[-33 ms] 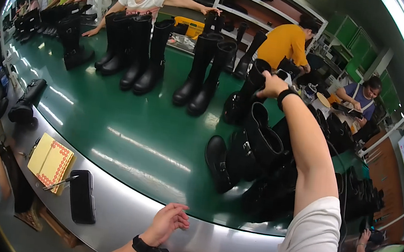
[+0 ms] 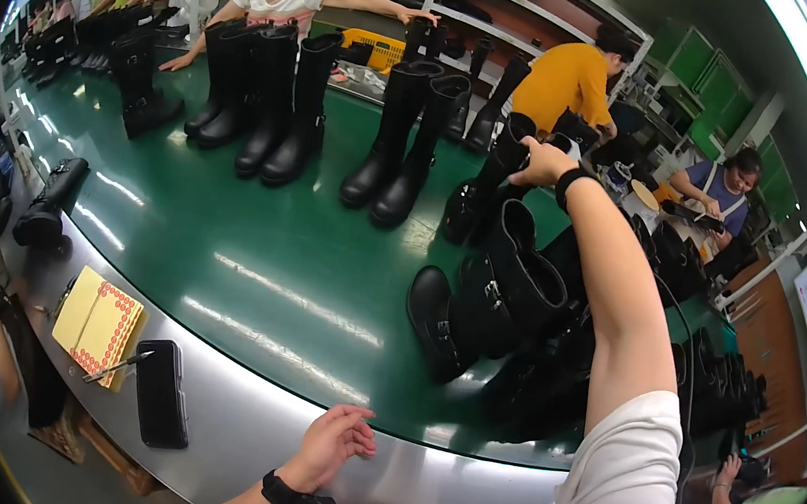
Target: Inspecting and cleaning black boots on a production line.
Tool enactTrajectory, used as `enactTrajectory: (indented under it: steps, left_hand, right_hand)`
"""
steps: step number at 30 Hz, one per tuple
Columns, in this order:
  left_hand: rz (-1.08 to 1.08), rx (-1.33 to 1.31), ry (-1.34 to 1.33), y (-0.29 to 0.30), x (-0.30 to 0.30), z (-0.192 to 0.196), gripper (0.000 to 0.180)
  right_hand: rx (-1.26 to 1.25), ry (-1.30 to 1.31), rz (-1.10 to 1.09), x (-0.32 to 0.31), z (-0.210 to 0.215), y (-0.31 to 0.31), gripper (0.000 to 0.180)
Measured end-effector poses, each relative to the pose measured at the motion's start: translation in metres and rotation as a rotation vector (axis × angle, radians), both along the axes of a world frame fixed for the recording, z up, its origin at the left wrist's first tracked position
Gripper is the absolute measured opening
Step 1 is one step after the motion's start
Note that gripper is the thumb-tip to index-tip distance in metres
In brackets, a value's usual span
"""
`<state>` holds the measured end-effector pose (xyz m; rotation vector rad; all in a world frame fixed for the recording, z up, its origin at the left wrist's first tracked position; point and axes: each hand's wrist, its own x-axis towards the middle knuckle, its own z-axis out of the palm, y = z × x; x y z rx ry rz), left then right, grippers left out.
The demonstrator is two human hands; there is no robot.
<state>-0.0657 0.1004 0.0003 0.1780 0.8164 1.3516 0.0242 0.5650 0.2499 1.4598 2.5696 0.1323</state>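
My right hand reaches far across the green table, its fingers closed on the top of the shaft of a black boot. That boot stands upright with buckles near its ankle. My left hand hovers over the table's near metal edge, fingers loosely bent and apart, holding nothing. Below my right arm a wide-topped black buckled boot leans over, next to another boot's rounded toe. Further dark boots crowd under the arm, partly hidden by it.
Pairs of tall black boots stand along the table's far side, with more boots to their left. A yellow notebook, a pen and a black phone lie on the metal edge. Several people work around the table.
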Motion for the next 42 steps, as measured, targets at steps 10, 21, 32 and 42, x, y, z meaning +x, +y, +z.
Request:
enactTrajectory:
  steps: [10, 21, 32, 42]
  left_hand:
    - [0.038, -0.008, 0.053, 0.001, 0.004, 0.005, 0.024]
    - [0.055, 0.035, 0.126, 0.002, 0.01, 0.005, 0.022]
    - [-0.007, 0.05, 0.103, 0.003, 0.003, 0.0, 0.025]
    - [-0.046, 0.105, 0.07, 0.005, 0.001, -0.006, 0.027]
  right_hand:
    - [0.156, 0.437, 0.133, 0.101, 0.139, -0.046, 0.043]
    - [-0.36, 0.389, -0.219, 0.213, 0.099, -0.142, 0.09]
    - [-0.203, 0.028, -0.125, 0.162, 0.027, -0.075, 0.071]
    - [0.731, 0.771, -0.208, 0.215, 0.092, -0.101, 0.054]
